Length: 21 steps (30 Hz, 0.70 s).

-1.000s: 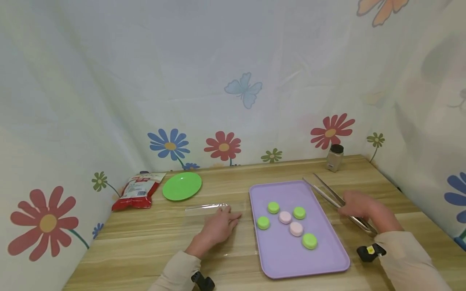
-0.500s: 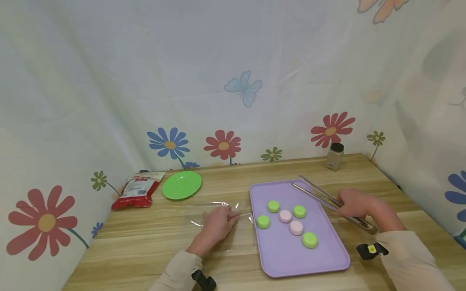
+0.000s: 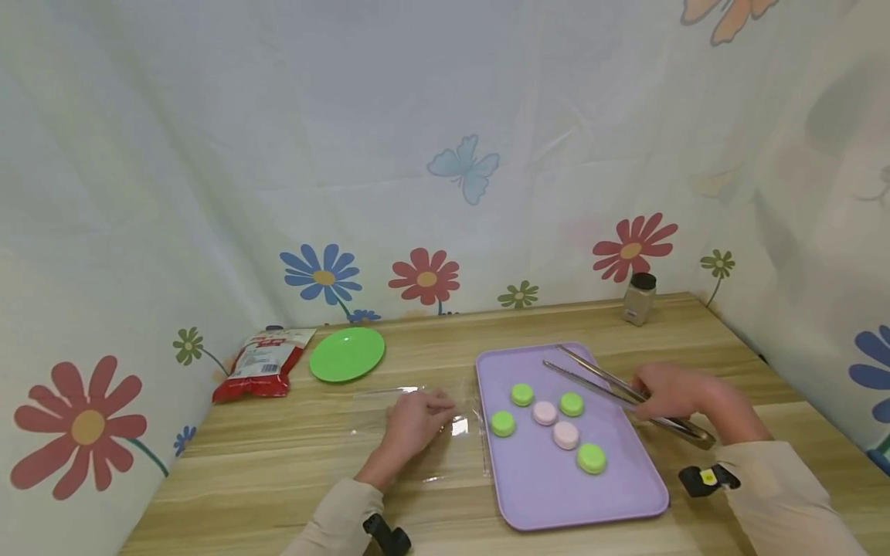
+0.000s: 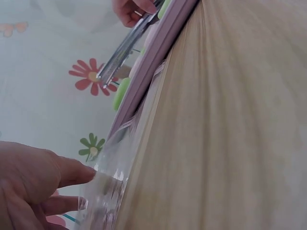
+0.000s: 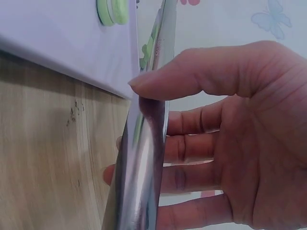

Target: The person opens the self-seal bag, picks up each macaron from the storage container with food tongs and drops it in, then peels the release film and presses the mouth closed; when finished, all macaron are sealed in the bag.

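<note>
At far left we find a red-and-white packet (image 3: 264, 369) lying on the wooden tabletop (image 3: 264, 455), just beside a green plate (image 3: 348, 355). Next along, a person's left hand (image 3: 412, 426) works at a clear plastic bag (image 3: 462, 452) lying flat against the left side of a purple tray (image 3: 556, 494). Since a second ago its outstretched fingers have drawn in, and bright new glints show the film shifting beneath them. In the left wrist view we see two fingers standing apart with their tips at the film; whether they pinch it we cannot tell. On the tray sit four green macarons (image 3: 592, 459) and two pink macarons (image 3: 566, 435). From the right, metal tongs (image 5: 144, 163) slant in with their arms slightly apart; their tips, just past the far corner a second ago, have swung left and now hang over the tray's far end, near the green macarons but apart from them. The right hand (image 3: 673, 392) grips the tongs, thumb on one side and the other fingers curled round the opposite side. We judge that the swing brings the tool close to its work, with all six pieces still unclaimed. A black-lidded jar (image 3: 639, 301) stands at the back right.
</note>
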Tool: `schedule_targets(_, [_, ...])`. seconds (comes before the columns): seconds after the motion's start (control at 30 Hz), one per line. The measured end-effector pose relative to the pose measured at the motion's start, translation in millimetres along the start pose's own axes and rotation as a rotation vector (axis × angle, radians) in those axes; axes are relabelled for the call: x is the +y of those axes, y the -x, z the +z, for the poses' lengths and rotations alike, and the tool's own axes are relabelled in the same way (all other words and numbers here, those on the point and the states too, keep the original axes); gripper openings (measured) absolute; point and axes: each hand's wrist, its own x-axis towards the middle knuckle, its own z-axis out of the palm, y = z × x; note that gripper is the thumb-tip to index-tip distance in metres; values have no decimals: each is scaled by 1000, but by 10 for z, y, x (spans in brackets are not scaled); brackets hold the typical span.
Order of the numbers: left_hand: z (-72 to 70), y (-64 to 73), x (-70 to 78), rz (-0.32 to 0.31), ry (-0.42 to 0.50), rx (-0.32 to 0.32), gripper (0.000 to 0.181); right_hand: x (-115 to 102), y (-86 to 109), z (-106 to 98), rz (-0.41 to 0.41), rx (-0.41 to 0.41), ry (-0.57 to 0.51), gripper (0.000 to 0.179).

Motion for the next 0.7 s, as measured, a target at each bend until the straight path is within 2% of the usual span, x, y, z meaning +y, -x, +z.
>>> schedule_targets(0.17, [-5,-1,10,-21,57,26,10,-16,-8,21,-58,8,-5,23])
schedule_targets(0.43, [-15,-26,-27,-65,260,75,12,-58,-54,60,-71,42,-19,25])
schedule_targets(0.57, [-36,-23,-40,-70,341,89,15,-93,-71,67,-105,72,-26,22])
schedule_targets(0.7, [-47,-26,-55,-56,399,130,15,-152,-84,61,-150,105,-32,18])
